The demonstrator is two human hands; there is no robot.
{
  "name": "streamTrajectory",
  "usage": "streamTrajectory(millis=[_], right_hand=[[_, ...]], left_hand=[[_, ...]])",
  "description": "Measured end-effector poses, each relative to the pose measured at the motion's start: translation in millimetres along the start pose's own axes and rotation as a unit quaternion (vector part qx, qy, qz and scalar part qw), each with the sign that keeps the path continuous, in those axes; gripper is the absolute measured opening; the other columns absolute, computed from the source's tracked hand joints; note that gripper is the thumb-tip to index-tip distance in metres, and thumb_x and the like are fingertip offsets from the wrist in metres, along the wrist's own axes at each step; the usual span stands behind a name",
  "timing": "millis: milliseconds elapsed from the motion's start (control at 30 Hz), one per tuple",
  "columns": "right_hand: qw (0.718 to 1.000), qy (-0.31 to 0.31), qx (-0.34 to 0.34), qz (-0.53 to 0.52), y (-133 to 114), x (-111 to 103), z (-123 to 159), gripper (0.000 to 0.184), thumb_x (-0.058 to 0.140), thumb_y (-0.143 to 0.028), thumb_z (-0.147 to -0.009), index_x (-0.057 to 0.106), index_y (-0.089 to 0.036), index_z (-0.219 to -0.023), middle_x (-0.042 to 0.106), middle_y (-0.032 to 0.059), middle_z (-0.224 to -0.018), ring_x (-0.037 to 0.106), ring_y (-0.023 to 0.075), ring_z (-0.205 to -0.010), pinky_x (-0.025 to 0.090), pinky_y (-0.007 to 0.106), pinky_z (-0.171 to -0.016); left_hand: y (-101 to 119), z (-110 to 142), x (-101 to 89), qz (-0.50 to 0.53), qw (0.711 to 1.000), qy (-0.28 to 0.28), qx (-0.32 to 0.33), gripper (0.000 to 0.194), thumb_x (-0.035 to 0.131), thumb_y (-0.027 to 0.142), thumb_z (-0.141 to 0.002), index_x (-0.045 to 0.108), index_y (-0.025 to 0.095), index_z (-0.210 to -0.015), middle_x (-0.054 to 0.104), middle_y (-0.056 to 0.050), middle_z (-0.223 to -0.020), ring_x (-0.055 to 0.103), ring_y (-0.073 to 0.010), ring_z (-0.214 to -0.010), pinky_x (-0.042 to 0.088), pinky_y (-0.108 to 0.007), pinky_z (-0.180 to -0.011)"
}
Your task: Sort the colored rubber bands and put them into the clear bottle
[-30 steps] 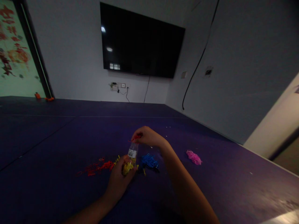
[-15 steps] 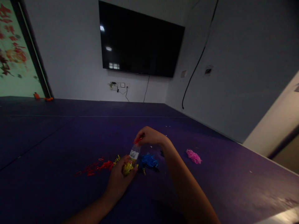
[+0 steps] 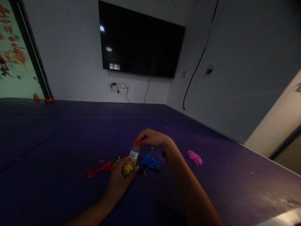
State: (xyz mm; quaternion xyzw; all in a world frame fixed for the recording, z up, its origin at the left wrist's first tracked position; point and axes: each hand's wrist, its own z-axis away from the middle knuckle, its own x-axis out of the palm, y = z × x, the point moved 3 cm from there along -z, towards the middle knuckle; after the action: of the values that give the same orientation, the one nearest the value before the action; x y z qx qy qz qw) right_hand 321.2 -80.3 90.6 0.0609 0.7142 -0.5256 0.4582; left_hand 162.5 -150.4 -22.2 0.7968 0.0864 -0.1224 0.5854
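My left hand point(image 3: 118, 177) is wrapped round the lower part of a clear plastic bottle point(image 3: 134, 155) with a white label. The bottle leans a little to the right, and yellow rubber bands point(image 3: 127, 169) lie in its bottom. At the bottle's mouth, my right hand point(image 3: 151, 137) pinches a small bunch of red rubber bands point(image 3: 136, 143). Left of the bottle spreads a loose pile of red bands point(image 3: 105, 167), with a few yellow bands point(image 3: 117, 161) beside it. Just right of the bottle sits a pile of blue bands point(image 3: 150, 161).
A heap of pink bands point(image 3: 195, 157) lies farther right on the dark purple surface point(image 3: 70, 138). Small white scraps dot the surface. A large black television point(image 3: 142, 39) hangs on the far wall, with sockets and cables below. Small orange objects point(image 3: 48, 100) stand at the far left.
The fingers of my right hand have closed in and shifted slightly left and down at the bottle's mouth with the red bands. My left hand and the bottle have moved slightly left.
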Motion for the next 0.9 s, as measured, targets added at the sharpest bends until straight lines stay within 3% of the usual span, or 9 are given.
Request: streamTrajectory(millis=[200,400,600,900], right_hand=[[0.999,0.030,0.032,-0.030,-0.8,-1.8,-0.2,0.031,0.057,0.000,-0.062,0.072,-0.016,-0.084,0.071,0.0021,-0.075,0.062,0.0112,-0.067,0.048,0.023,-0.064],[0.992,0.051,0.075,-0.085,-1.6,-0.3,-0.3,0.037,0.061,0.002,-0.056,0.069,-0.013,-0.089,0.069,0.0029,-0.067,0.061,0.0110,-0.058,0.048,0.021,-0.054],[0.994,0.045,0.065,-0.072,-2.7,2.4,-0.9,0.033,0.062,0.001,-0.056,0.069,-0.013,-0.085,0.067,0.0016,-0.065,0.059,0.0094,-0.057,0.045,0.018,-0.050],[0.991,0.069,0.048,-0.106,-6.8,-1.1,-1.8,0.031,0.061,0.000,-0.059,0.068,-0.013,-0.086,0.067,0.0019,-0.069,0.061,0.0101,-0.063,0.048,0.021,-0.057]], left_hand=[[-2.9,-1.0,0.0,-0.010,1.000,0.012,0.013,0.043,0.063,0.040,-0.066,0.059,0.018,-0.103,0.068,-0.008,-0.097,0.063,-0.0256,-0.092,0.048,-0.040,-0.083],[-0.2,0.4,-0.2,-0.029,0.999,0.011,0.029,0.044,0.064,0.040,-0.065,0.060,0.018,-0.103,0.068,-0.008,-0.098,0.062,-0.0265,-0.091,0.047,-0.042,-0.082],[-1.5,1.5,0.7,-0.033,0.999,0.004,0.035,0.045,0.064,0.041,-0.067,0.059,0.019,-0.106,0.067,-0.007,-0.097,0.062,-0.0260,-0.091,0.047,-0.041,-0.083],[1.6,1.0,-0.7,-0.001,1.000,0.013,0.012,0.046,0.063,0.043,-0.068,0.058,0.018,-0.107,0.066,-0.008,-0.103,0.060,-0.0264,-0.098,0.045,-0.041,-0.088]])
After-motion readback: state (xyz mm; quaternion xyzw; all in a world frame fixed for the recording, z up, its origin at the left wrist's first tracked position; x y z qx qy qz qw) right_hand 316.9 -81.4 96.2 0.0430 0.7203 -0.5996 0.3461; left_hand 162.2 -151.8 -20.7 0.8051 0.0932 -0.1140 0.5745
